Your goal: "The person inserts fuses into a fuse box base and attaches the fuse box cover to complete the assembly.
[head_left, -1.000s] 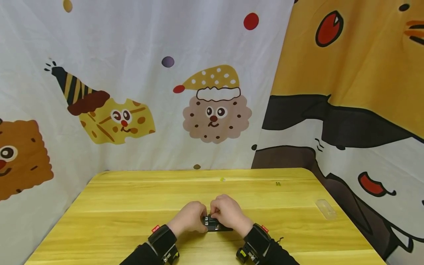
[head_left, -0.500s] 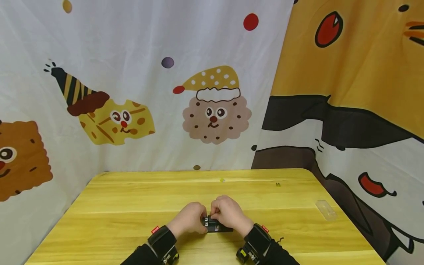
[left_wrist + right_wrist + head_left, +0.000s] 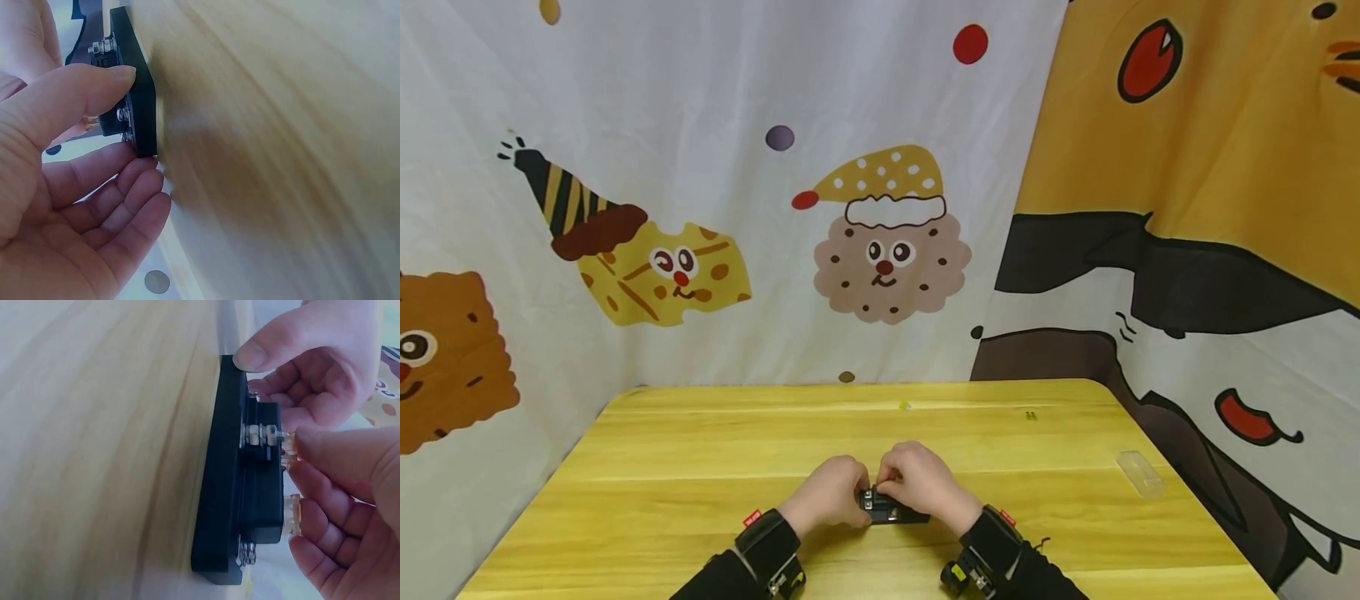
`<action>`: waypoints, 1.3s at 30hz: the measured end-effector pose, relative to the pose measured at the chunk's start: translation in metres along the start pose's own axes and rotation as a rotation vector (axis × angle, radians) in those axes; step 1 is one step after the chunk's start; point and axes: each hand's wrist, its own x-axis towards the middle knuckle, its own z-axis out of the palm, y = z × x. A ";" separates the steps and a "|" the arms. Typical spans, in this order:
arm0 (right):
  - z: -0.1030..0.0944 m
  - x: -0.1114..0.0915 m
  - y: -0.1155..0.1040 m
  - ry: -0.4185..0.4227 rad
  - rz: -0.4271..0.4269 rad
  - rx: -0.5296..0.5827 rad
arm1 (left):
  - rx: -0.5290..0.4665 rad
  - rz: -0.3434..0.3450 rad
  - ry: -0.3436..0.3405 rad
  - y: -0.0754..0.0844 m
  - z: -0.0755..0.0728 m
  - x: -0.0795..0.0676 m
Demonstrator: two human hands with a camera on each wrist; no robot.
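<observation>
A black block (image 3: 895,512) with metal screw terminals lies on the table in front of me, between both hands. My left hand (image 3: 830,493) grips its left end; in the left wrist view the thumb presses the edge of the black base (image 3: 142,106), fingers curled behind it. My right hand (image 3: 922,481) is over the block's top. In the right wrist view the right thumb and index finger pinch a small clear knob (image 3: 289,447) beside a metal screw post (image 3: 262,434). A second clear knob (image 3: 292,514) stands further along, next to the other right fingers.
A clear plastic box (image 3: 1141,473) lies at the right side of the wooden table (image 3: 700,437). Tiny brass-coloured pieces (image 3: 1031,415) and a small yellow-green bit (image 3: 905,406) lie towards the back. A printed curtain (image 3: 715,183) hangs behind the table.
My right wrist has shifted slightly to the right while its fingertips stay at the same spot on the block. The left hand and the block have kept their places.
</observation>
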 end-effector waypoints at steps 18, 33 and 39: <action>-0.015 0.025 0.070 0.111 0.179 -0.139 | 0.007 -0.032 -0.006 0.002 -0.002 0.001; -0.013 0.050 0.093 0.140 0.252 -0.209 | 0.008 -0.041 -0.006 0.003 -0.001 -0.001; -0.009 0.057 0.097 0.160 0.217 -0.307 | -0.010 -0.046 -0.012 0.002 0.000 -0.001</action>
